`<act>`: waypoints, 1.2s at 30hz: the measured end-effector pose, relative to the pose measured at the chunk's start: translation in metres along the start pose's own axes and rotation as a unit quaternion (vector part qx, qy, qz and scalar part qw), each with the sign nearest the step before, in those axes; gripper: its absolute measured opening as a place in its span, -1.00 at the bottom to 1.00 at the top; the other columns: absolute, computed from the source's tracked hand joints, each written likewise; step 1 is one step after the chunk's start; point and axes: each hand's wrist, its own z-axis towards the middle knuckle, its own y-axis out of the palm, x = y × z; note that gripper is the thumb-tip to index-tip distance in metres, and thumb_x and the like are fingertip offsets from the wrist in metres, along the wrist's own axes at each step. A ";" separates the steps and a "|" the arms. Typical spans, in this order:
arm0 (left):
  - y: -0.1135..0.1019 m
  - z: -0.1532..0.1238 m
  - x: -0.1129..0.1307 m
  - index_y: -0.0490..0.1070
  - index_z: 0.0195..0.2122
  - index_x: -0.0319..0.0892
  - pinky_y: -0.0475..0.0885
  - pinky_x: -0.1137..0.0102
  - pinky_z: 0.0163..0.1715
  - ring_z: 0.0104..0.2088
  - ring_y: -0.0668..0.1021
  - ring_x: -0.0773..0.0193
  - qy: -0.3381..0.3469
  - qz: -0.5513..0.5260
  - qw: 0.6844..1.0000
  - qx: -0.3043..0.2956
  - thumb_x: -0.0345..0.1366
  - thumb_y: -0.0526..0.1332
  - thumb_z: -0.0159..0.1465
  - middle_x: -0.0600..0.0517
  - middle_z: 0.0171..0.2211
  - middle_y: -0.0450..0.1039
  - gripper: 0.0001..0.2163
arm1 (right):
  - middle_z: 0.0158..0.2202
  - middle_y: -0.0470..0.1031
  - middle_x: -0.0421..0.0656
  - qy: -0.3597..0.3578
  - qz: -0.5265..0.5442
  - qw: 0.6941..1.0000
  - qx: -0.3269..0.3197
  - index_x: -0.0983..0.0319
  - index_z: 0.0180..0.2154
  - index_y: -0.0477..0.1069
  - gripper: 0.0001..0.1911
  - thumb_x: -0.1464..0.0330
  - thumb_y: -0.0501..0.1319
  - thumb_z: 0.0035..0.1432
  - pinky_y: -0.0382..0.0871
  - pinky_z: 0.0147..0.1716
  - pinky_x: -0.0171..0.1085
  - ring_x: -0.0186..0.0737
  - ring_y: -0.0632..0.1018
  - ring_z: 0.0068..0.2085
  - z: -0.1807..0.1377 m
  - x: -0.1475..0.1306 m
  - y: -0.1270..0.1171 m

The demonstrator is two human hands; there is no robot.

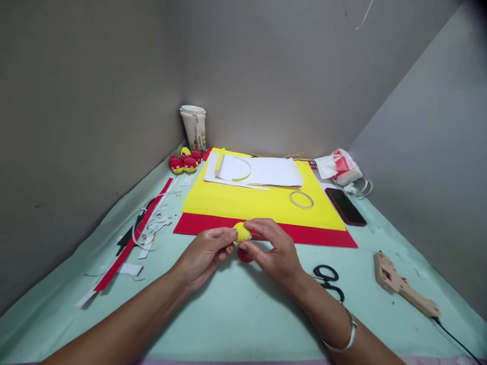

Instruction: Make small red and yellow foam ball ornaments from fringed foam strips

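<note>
From the head camera: left hand [205, 253] and right hand [276, 253] close together mid-frame, fingertips of both pinched on a yellow ball [242, 232], at the near edge of the red sheet [323, 235], a red disc [244, 255] just below at 6 o'clock. At 12 o'clock of the ball, a yellow sheet [266, 203] bearing white paper [274, 172] and a ring [302, 199]. At 4 o'clock, scissors [329, 281] just beside the right wrist, glue gun [403, 286] farther out; at 9 o'clock, scraps [144, 228].

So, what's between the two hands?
In the head view, a small yellow ribbed dome, pinched by left hand and right hand, above a red disc.
</note>
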 end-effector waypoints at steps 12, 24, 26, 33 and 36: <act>0.003 -0.002 0.001 0.48 -0.50 -0.27 0.13 0.55 -0.61 -0.58 0.28 0.48 -0.007 0.001 1.000 0.016 -0.17 0.46 0.00 0.11 -0.58 0.34 -0.73 | -0.11 0.53 -0.07 -0.003 -0.011 1.000 -0.006 0.13 -0.02 0.43 -0.67 0.44 0.29 0.15 0.54 -0.17 -0.19 -0.18 0.56 -0.13 -0.001 -0.002 0.001; 0.001 -0.001 0.001 0.47 -0.48 -0.26 0.18 0.55 -0.56 -0.56 0.30 0.46 0.005 0.016 1.000 0.006 -0.15 0.43 0.06 0.11 -0.56 0.33 -0.73 | -0.06 0.45 -0.04 0.040 0.041 0.998 -0.035 0.10 0.02 0.41 -0.63 0.41 0.28 0.16 0.58 -0.21 -0.22 -0.14 0.49 -0.02 -0.002 0.001 -0.002; 0.001 -0.001 0.001 0.48 -0.48 -0.27 0.17 0.55 -0.57 -0.57 0.29 0.46 0.002 0.017 1.000 0.008 -0.14 0.44 0.03 0.11 -0.57 0.33 -0.72 | -0.08 0.46 -0.05 0.041 0.041 0.998 -0.040 0.11 0.01 0.42 -0.65 0.42 0.27 0.17 0.58 -0.24 -0.24 -0.15 0.51 -0.05 -0.001 0.000 -0.002; 0.000 0.000 0.001 0.49 -0.48 -0.27 0.15 0.56 -0.59 -0.58 0.28 0.47 -0.003 0.014 1.000 0.006 -0.15 0.44 0.04 0.10 -0.58 0.34 -0.73 | -0.12 0.49 -0.07 0.041 0.035 0.998 -0.035 0.12 -0.01 0.43 -0.68 0.42 0.26 0.18 0.57 -0.23 -0.23 -0.17 0.53 -0.11 -0.001 -0.001 -0.002; 0.000 -0.001 0.000 0.50 -0.44 -0.27 0.19 0.56 -0.55 -0.55 0.32 0.46 -0.003 0.011 1.000 0.002 -0.14 0.41 0.09 0.07 -0.55 0.38 -0.74 | -0.15 0.50 -0.08 0.056 0.032 0.998 -0.022 0.14 -0.04 0.45 -0.71 0.41 0.26 0.17 0.56 -0.23 -0.25 -0.17 0.54 -0.13 0.001 -0.002 -0.002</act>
